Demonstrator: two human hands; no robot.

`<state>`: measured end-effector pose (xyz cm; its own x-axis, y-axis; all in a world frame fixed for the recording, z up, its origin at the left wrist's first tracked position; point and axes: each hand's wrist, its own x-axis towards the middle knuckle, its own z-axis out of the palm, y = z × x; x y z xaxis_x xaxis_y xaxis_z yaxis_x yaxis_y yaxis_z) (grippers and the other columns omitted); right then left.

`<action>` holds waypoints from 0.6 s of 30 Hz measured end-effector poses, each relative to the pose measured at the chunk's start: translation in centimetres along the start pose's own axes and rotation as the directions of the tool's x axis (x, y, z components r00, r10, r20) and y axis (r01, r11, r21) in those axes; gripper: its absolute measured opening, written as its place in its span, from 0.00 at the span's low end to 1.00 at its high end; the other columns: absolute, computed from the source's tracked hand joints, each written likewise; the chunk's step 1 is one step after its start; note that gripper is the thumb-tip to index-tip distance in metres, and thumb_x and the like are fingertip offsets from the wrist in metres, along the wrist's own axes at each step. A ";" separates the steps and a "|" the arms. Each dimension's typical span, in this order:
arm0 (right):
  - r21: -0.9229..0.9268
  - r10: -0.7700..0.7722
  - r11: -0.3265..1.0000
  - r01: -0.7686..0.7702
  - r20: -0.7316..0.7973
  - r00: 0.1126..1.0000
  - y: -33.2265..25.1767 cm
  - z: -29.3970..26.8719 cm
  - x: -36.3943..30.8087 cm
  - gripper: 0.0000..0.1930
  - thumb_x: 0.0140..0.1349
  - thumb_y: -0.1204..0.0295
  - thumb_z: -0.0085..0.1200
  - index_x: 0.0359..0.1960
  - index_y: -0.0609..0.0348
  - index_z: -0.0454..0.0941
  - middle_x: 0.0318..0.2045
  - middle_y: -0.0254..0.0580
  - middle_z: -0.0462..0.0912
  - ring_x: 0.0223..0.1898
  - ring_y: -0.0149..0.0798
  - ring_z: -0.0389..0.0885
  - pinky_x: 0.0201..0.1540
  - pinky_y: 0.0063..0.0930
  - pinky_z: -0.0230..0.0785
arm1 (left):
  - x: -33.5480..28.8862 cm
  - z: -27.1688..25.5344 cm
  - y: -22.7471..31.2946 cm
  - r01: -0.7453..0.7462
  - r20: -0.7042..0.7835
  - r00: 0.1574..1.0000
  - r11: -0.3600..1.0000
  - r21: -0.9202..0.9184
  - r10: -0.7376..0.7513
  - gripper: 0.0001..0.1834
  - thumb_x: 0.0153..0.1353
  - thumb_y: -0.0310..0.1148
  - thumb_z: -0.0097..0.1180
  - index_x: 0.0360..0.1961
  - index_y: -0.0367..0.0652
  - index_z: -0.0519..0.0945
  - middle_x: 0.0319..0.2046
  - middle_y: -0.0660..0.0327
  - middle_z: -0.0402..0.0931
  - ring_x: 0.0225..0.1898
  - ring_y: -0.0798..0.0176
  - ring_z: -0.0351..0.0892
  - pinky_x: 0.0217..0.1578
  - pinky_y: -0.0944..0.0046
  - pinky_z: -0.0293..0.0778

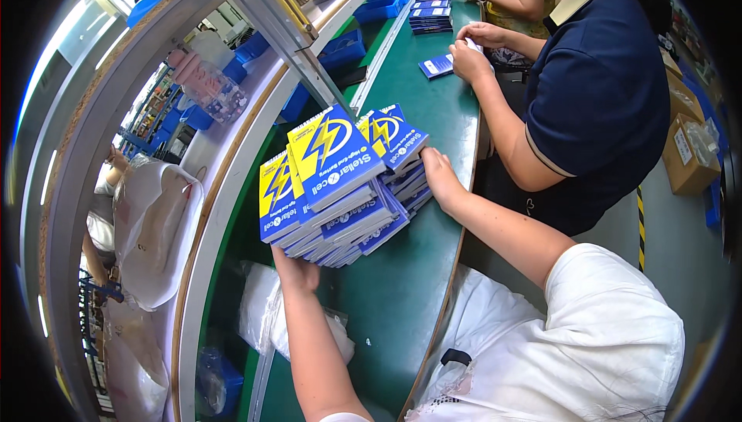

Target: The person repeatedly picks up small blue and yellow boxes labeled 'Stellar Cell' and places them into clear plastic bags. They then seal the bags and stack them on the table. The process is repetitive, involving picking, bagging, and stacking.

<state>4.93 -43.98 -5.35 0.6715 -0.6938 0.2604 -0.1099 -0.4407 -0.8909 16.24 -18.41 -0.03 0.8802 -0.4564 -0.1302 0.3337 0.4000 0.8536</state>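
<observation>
Several stacks of flat blue-and-yellow battery boxes (332, 159), marked with a lightning bolt, are squeezed together above the green worktop (386, 298). The layers are uneven, and one box on top sits slightly askew. My left hand (297, 270) presses against the near left side of the stacks, its fingers mostly hidden behind and under the boxes. On the far right side my right hand (440, 178) is pressed flat to the box edges, with its fingertips out of sight. Between them, both hands grip the whole block.
A co-worker in a dark blue shirt (603, 74) handles a small item beside a blue box (437, 66). Farther up stand more stacked boxes (431, 12). Clear plastic bags (267, 306) lie beside my left forearm. A metal post (286, 28) and shelf with a bottle (209, 86) line the left.
</observation>
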 end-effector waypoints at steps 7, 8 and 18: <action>0.516 0.006 0.853 -0.078 0.139 0.990 0.2 -1.2 -0.8 0.24 0.70 0.56 0.29 0.52 0.62 0.70 0.47 0.46 0.76 0.48 0.42 0.70 0.54 0.35 0.59 | 0.4 -0.3 0.7 0.063 0.022 0.998 0.998 0.028 -0.064 0.31 0.64 0.58 0.40 0.57 0.46 0.71 0.56 0.58 0.71 0.58 0.52 0.67 0.56 0.45 0.63; 0.705 0.015 0.689 -0.171 0.222 0.975 -0.1 -1.7 -0.2 0.26 0.70 0.53 0.30 0.51 0.63 0.71 0.45 0.46 0.77 0.46 0.40 0.71 0.52 0.33 0.61 | 0.2 -0.4 0.8 0.065 0.002 0.998 0.997 0.051 -0.065 0.32 0.63 0.59 0.40 0.58 0.46 0.71 0.56 0.58 0.71 0.58 0.52 0.67 0.56 0.45 0.63; 0.426 0.205 0.811 -0.401 0.435 0.877 -3.4 -4.1 6.5 0.37 0.57 0.43 0.50 0.62 0.54 0.62 0.52 0.35 0.74 0.53 0.34 0.67 0.54 0.37 0.54 | 0.8 -0.3 2.1 0.083 -0.010 0.997 0.986 0.143 -0.082 0.36 0.59 0.65 0.40 0.59 0.51 0.70 0.58 0.61 0.69 0.59 0.53 0.65 0.55 0.44 0.62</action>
<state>6.61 -49.33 0.89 0.8850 -0.4507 -0.1165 -0.0465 0.1633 -0.9855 17.80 -17.68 1.52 0.8531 -0.4799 -0.2047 0.3537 0.2436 0.9031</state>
